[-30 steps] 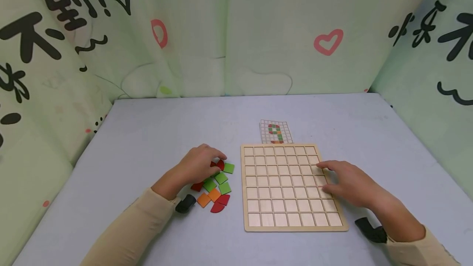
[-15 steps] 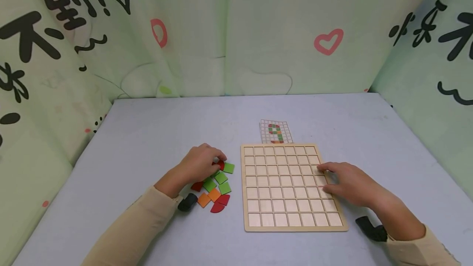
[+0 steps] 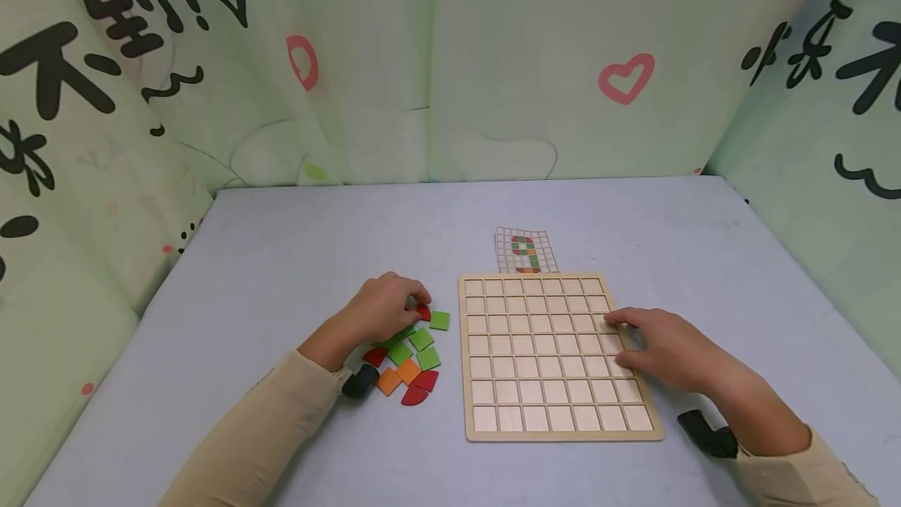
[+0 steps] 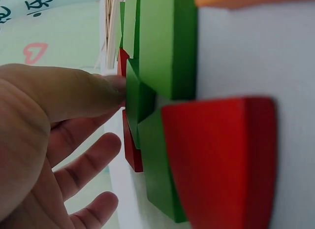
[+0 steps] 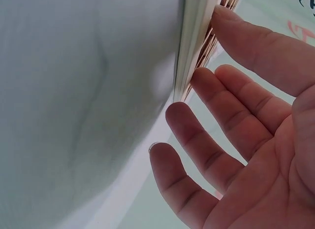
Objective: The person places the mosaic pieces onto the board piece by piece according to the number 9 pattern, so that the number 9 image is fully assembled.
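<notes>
Compared with a second ago, the red piece (image 3: 424,313) at the left hand (image 3: 383,309) and the green square (image 3: 439,321) just beside it have slid slightly toward the wooden board (image 3: 563,436); the right hand (image 3: 665,350) has barely changed place. The left hand pinches that red piece between thumb and index finger, its other fingers loose, above the cluster of pieces on the table (image 3: 324,233). The right hand, fingers relaxed and extended, touches the board's right edge.
</notes>
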Demonstrator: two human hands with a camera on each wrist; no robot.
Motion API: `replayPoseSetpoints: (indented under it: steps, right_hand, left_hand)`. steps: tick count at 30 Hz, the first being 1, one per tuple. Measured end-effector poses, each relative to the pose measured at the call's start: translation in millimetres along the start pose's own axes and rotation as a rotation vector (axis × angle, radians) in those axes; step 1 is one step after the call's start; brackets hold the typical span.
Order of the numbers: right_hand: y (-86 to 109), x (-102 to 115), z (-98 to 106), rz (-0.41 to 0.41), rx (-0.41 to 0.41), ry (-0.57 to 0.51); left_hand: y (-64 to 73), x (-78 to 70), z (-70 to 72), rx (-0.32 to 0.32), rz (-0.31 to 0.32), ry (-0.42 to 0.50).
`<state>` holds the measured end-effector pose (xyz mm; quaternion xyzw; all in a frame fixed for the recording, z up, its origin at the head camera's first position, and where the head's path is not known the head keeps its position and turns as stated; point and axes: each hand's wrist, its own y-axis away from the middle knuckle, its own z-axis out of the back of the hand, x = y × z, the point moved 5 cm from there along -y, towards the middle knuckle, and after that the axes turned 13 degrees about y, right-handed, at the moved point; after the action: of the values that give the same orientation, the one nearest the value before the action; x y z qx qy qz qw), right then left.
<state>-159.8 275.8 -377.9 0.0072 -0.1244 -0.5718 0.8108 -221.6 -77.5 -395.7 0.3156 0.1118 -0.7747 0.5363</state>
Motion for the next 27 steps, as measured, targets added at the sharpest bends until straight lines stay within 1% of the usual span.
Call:
replayPoseSetpoints:
  steps: [4,11,15,18,23,27]
  right_hand:
    - [-0.1,-0.3,-0.3,-0.004,0.003,-0.003]
    - [0.3,-0.4,-0.2,-0.009,0.001,-0.013]
    - [0.2,-0.6,-0.5,-0.013,0.006,-0.011]
    - [0.1,-0.7,-0.4,-0.012,0.005,-0.009]
    - [0.0,-0.9,-0.5,-0.013,0.006,-0.009]
    - [-0.2,-0.8,-1.0,-0.014,0.010,-0.014]
  left_hand:
    - [0.1,-0.1,0.8,-0.008,0.008,-0.009]
    - [1.4,-0.6,3.4,-0.054,0.014,-0.058]
    - [1.9,0.2,4.0,-0.064,0.021,-0.063]
    - [1.9,1.6,2.8,-0.049,0.034,-0.022]
    - [0.6,1.7,-0.1,0.002,0.033,0.082]
    - [-0.6,1.6,-1.8,0.010,0.027,0.085]
